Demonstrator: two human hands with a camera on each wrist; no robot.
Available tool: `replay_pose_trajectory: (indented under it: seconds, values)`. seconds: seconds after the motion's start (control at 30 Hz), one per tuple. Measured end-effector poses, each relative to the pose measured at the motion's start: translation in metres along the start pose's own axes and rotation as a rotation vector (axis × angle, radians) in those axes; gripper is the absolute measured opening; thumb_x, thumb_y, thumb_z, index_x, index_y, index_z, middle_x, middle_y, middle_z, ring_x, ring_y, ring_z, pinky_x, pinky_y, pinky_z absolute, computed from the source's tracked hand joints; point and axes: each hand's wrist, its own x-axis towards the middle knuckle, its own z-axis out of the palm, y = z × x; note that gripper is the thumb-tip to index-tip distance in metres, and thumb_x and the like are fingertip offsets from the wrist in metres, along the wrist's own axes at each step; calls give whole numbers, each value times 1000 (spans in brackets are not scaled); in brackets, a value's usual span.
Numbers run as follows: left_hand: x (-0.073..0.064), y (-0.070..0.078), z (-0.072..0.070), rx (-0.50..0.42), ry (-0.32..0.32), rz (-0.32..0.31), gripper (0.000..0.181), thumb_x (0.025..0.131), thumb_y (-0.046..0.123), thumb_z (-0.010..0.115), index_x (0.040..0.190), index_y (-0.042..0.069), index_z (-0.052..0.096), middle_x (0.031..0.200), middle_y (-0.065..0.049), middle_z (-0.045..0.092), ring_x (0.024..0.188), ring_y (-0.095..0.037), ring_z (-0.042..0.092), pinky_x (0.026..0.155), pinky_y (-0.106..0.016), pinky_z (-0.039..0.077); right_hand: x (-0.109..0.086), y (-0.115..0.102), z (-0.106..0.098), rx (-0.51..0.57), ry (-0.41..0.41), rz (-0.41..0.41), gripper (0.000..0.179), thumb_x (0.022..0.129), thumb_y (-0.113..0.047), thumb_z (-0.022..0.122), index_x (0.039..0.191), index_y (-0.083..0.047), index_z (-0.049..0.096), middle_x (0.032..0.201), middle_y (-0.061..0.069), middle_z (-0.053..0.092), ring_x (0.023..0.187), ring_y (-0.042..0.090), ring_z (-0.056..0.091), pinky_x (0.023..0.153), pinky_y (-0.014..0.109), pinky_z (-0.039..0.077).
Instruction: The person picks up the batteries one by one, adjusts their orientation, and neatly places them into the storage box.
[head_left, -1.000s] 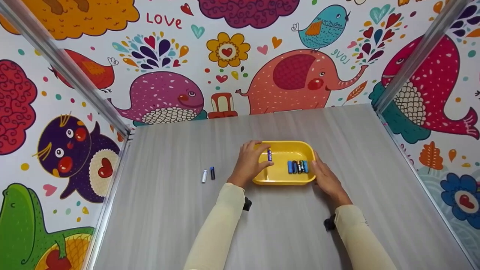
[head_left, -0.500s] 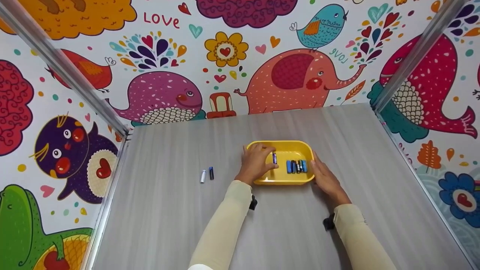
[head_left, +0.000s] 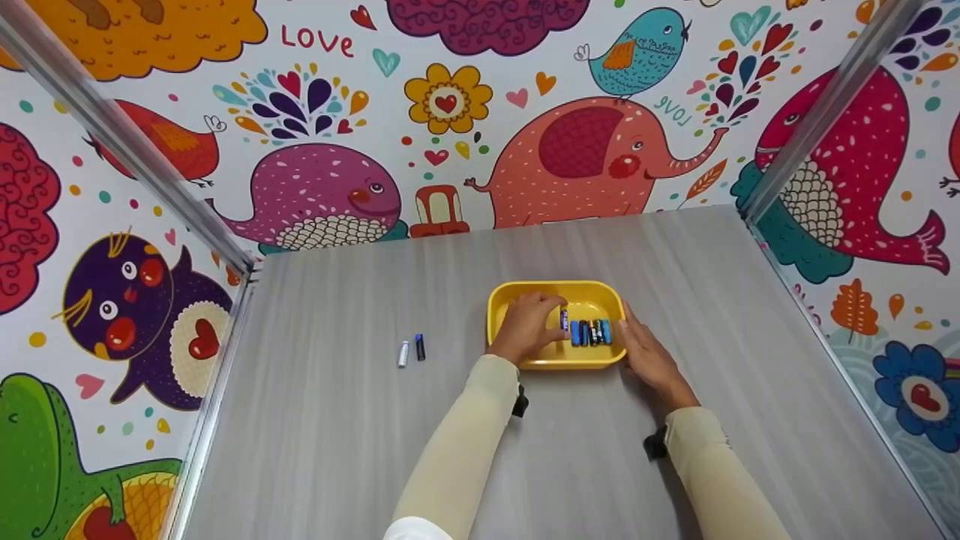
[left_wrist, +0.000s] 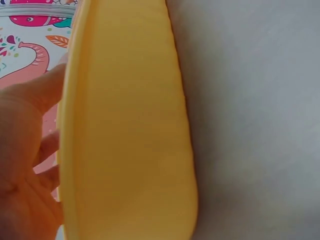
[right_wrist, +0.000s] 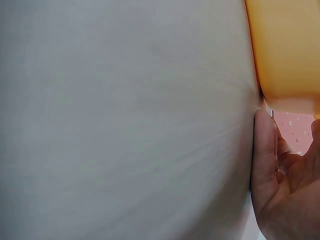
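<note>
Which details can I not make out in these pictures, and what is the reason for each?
Head view: both ends of the purple battery, covered by thumb and finger of the left hand.
Head view: part of the floor of the yellow tray, behind that hand.
Head view: print on the row of batteries, too small.
Right wrist view: the right hand, cut off by the picture's edge.

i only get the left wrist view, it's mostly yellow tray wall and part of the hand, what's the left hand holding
Observer: In the head view, the left hand pinches a small purple cylinder.
Operator: ok, anything else lying in the tray
Observer: Yes, a row of small cylinders lies side by side toward its right end.
Operator: any outside it
Observer: Two, a white one and a dark one, lie on the table left of the tray.
</note>
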Motion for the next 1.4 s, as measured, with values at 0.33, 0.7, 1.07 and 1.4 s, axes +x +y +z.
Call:
replay_pose_trajectory:
  seconds: [0.33, 0.7, 1.07, 1.4]
  values:
    - [6, 1, 15, 82, -66, -92, 55, 86, 43, 81, 137, 42, 60, 141, 5, 55, 137, -22, 45, 122, -64, 23, 1, 1, 1, 49, -31, 18, 69, 104, -67, 20, 163, -38, -2, 166, 20, 23, 141, 40, 34, 113, 65, 35]
    - [9, 1, 25, 67, -72, -104, 58, 85, 42, 82, 139, 38, 60, 140, 1, 55, 137, -23, 44, 117, -71, 24, 1, 0, -2, 51, -25, 19, 66, 107, -62, 22, 163, -37, -3, 169, 18, 18, 149, 40, 27, 121, 68, 17]
    - [13, 4, 31, 101, -52, -134, 56, 81, 45, 84, 133, 35, 66, 138, 0, 52, 137, -25, 40, 113, -78, 21, -1, 1, -1, 29, -12, -6, 72, 104, -68, 20, 164, -35, 2, 163, 21, 27, 125, 41, 48, 76, 35, 53]
    - [15, 2, 34, 119, -59, -136, 55, 81, 47, 83, 132, 37, 65, 143, 1, 48, 139, -26, 37, 112, -79, 20, 1, 2, -1, 21, -25, -6, 73, 103, -69, 19, 164, -34, 0, 164, 21, 26, 133, 40, 42, 98, 54, 48]
